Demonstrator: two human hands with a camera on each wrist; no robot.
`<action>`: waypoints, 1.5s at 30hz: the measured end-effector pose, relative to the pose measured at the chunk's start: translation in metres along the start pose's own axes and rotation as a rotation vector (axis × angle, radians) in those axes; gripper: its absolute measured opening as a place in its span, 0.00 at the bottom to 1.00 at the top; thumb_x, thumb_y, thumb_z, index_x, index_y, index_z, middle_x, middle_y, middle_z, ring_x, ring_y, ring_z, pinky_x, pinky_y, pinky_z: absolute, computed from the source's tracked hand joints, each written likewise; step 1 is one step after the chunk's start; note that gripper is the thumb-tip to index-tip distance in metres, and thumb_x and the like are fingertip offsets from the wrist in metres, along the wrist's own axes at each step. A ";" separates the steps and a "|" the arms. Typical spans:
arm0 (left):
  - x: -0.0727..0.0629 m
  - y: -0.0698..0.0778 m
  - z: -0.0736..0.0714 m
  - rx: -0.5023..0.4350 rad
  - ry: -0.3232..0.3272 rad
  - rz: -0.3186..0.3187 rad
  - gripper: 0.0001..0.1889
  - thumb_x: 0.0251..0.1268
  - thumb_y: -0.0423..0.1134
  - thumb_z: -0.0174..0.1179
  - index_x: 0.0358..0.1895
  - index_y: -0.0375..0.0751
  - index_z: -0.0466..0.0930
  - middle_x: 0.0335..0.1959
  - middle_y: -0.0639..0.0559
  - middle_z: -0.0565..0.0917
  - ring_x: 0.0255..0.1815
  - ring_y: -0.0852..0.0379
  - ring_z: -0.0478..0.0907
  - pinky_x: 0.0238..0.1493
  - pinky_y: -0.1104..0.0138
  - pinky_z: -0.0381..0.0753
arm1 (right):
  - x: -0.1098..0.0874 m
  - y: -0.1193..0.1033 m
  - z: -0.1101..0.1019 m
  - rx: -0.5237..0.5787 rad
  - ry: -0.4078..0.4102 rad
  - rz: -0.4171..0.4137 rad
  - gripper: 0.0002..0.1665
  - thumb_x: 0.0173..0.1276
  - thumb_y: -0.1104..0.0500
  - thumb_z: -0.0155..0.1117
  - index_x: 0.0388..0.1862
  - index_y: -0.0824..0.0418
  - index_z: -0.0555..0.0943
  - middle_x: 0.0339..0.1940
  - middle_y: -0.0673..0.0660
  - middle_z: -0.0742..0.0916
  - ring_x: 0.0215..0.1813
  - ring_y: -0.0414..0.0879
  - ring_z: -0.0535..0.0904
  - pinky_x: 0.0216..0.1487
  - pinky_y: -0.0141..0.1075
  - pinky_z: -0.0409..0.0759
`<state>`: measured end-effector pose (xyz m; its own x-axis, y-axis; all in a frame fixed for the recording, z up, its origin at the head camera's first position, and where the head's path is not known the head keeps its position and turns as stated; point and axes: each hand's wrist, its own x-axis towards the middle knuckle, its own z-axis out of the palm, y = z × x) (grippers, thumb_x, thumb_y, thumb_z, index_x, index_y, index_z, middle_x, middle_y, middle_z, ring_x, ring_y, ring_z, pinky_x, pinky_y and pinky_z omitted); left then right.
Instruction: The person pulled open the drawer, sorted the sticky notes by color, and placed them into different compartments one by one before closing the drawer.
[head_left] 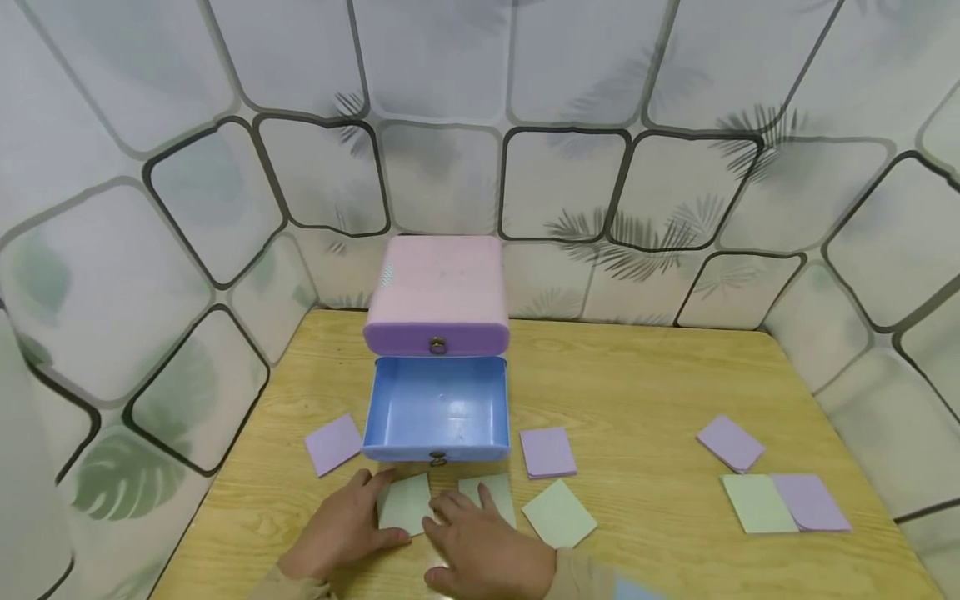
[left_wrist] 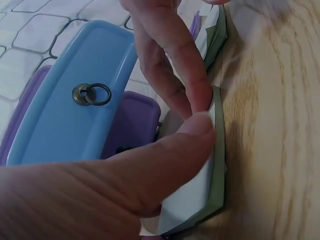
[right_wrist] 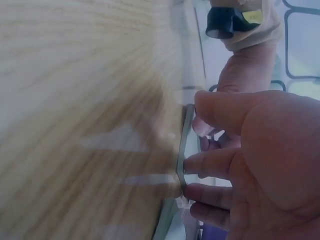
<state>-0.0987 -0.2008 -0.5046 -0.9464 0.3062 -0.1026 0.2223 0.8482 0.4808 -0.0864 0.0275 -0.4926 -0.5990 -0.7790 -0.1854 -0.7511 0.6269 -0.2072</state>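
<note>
A pale green sticky note pad point(head_left: 406, 505) lies on the table in front of the blue drawer. My left hand point(head_left: 339, 527) holds it from the left, thumb at its near edge and index finger at its far edge. From the right, fingertips of my right hand point(head_left: 491, 546) touch that pad's right side; the hand partly covers a second green pad point(head_left: 498, 492). In the left wrist view, the thumb of my left hand point(left_wrist: 145, 170) lies along the green pad point(left_wrist: 190, 200). Relaxed fingers of my right hand point(right_wrist: 250, 155) show in the right wrist view.
Behind the hands, a pink and purple drawer box point(head_left: 442, 283) has its blue drawer point(head_left: 437, 452) pulled out. Purple pads lie left point(head_left: 333, 444) and right point(head_left: 548, 452) of it. Another green pad point(head_left: 559, 513) lies by the right hand; more pads point(head_left: 759, 503) lie far right.
</note>
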 end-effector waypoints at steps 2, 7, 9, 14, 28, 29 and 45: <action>-0.001 -0.002 0.001 0.009 -0.012 0.034 0.47 0.34 0.60 0.77 0.63 0.43 0.72 0.36 0.49 0.73 0.29 0.58 0.69 0.29 0.61 0.74 | 0.000 -0.001 0.000 -0.015 -0.005 0.007 0.36 0.69 0.32 0.49 0.67 0.53 0.71 0.69 0.52 0.68 0.72 0.50 0.58 0.61 0.64 0.64; -0.002 -0.005 0.003 0.031 -0.007 0.081 0.47 0.30 0.56 0.80 0.61 0.43 0.72 0.38 0.50 0.71 0.30 0.59 0.69 0.29 0.62 0.74 | 0.000 -0.002 0.001 -0.029 0.002 0.014 0.36 0.69 0.33 0.51 0.66 0.54 0.72 0.69 0.52 0.69 0.72 0.49 0.59 0.61 0.63 0.65; -0.002 -0.006 0.003 0.032 0.007 0.085 0.46 0.30 0.54 0.81 0.60 0.44 0.72 0.38 0.50 0.70 0.30 0.59 0.69 0.29 0.64 0.74 | 0.000 -0.001 0.001 -0.014 0.007 0.013 0.35 0.70 0.33 0.50 0.66 0.54 0.72 0.69 0.52 0.69 0.72 0.49 0.58 0.60 0.64 0.65; -0.005 -0.010 0.005 0.021 0.049 0.103 0.46 0.29 0.53 0.81 0.60 0.45 0.73 0.42 0.49 0.67 0.32 0.58 0.70 0.30 0.65 0.76 | 0.000 0.002 0.001 0.116 0.039 0.054 0.35 0.71 0.36 0.51 0.69 0.55 0.69 0.69 0.51 0.69 0.72 0.50 0.59 0.62 0.63 0.64; -0.004 -0.009 0.006 0.028 0.058 0.222 0.47 0.32 0.47 0.81 0.61 0.42 0.67 0.52 0.50 0.73 0.46 0.57 0.73 0.45 0.57 0.78 | 0.001 0.020 0.008 0.247 0.245 0.090 0.33 0.70 0.44 0.57 0.66 0.62 0.70 0.65 0.56 0.75 0.66 0.50 0.69 0.66 0.43 0.67; -0.004 -0.008 0.006 0.021 0.062 0.228 0.47 0.32 0.46 0.81 0.61 0.42 0.66 0.52 0.51 0.73 0.45 0.57 0.73 0.45 0.58 0.78 | 0.002 0.020 0.008 0.257 0.254 0.091 0.32 0.70 0.45 0.58 0.66 0.61 0.71 0.64 0.55 0.75 0.66 0.50 0.69 0.66 0.43 0.67; -0.008 0.004 0.008 0.008 0.132 0.344 0.44 0.32 0.41 0.80 0.61 0.47 0.69 0.55 0.57 0.69 0.46 0.61 0.72 0.44 0.62 0.80 | 0.011 0.024 0.007 0.379 0.318 0.108 0.33 0.68 0.52 0.61 0.69 0.59 0.65 0.58 0.52 0.80 0.59 0.45 0.75 0.58 0.39 0.75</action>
<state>-0.0884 -0.1965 -0.5091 -0.8379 0.5163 0.1771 0.5341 0.7086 0.4611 -0.1092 0.0341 -0.5067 -0.7669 -0.6385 0.0641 -0.5617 0.6196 -0.5482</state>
